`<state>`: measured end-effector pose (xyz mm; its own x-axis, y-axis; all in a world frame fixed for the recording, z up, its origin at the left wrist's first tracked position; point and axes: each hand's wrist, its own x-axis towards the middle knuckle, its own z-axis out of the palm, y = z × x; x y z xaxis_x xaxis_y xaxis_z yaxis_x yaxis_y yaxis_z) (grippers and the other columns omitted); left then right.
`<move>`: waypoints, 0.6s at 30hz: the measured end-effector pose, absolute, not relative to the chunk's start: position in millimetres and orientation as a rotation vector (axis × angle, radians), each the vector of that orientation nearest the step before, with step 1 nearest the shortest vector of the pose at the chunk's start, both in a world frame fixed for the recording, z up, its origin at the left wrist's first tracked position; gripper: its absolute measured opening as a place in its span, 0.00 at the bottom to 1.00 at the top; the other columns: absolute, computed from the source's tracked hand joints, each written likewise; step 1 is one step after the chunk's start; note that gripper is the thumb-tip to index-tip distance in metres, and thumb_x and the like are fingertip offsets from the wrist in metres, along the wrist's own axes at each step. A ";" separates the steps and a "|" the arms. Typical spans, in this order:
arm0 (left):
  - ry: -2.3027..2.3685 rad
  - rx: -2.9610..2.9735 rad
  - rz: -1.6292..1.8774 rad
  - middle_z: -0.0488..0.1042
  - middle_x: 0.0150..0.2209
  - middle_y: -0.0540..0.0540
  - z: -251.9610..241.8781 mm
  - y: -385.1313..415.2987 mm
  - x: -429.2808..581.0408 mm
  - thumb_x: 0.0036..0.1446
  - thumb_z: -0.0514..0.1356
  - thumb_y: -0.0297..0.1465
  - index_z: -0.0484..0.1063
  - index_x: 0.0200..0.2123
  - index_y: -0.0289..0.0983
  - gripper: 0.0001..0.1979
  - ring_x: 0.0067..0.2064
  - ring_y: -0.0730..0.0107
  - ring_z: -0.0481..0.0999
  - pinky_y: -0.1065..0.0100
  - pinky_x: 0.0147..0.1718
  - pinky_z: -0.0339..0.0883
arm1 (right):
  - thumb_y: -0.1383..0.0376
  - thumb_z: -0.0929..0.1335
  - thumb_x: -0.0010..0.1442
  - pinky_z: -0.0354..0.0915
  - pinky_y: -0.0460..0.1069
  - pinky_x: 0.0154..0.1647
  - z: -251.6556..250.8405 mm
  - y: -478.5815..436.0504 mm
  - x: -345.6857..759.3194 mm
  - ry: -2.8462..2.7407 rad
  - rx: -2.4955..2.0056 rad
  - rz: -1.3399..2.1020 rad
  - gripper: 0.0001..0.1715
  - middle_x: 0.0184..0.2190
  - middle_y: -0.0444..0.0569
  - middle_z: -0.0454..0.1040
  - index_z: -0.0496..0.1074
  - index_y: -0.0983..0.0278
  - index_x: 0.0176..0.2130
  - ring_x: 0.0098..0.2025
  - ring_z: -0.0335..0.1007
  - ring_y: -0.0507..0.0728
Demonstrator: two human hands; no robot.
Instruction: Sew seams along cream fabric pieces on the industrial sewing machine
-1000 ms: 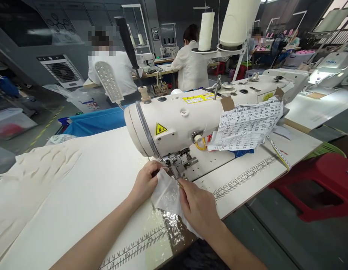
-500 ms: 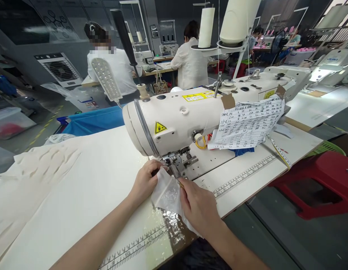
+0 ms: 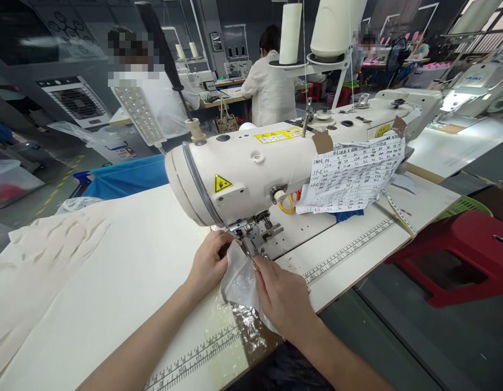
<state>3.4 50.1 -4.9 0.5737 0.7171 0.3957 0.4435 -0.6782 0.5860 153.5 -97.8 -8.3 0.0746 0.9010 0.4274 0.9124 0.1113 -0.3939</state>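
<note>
A piece of thin white fabric (image 3: 240, 279) lies in front of the needle area of a white sewing machine (image 3: 243, 168). My left hand (image 3: 208, 259) pinches its upper left edge, close beside the presser foot. My right hand (image 3: 287, 297) is closed on the fabric's right side, thumb and forefinger together near a narrow metal part (image 3: 248, 248) below the machine head. Whether the fingertips also grip that metal part I cannot tell. The fabric hangs down between both hands toward the table's front edge. The needle itself is hidden.
Pale cut fabric pieces (image 3: 43, 260) lie on the left of the white table. A handwritten paper sheet (image 3: 352, 174) hangs on the machine. A measuring tape (image 3: 399, 213) drapes at the table's right, near a red stool (image 3: 450, 255). Other people sit at machines behind.
The camera view has shifted slightly, so the machine sits a little further left. Both hands keep their hold on the fabric, and their pose is nearly the same.
</note>
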 end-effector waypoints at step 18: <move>1.029 2.421 0.817 0.76 0.34 0.45 0.5 49.8 7.3 0.54 0.58 0.39 0.73 0.30 0.40 0.10 0.37 0.61 0.74 0.65 0.33 0.68 | 0.73 0.66 0.65 0.62 0.50 0.22 -6.4 -96.1 151.9 -1.845 -1.814 -0.093 0.18 0.35 0.48 0.78 0.68 0.69 0.55 0.29 0.75 0.57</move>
<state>7.3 49.8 0.5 0.5618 0.7443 0.3612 0.5202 -0.6573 0.5453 151.9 -96.1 -6.4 0.0578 0.9053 0.4207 0.9432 0.0885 -0.3201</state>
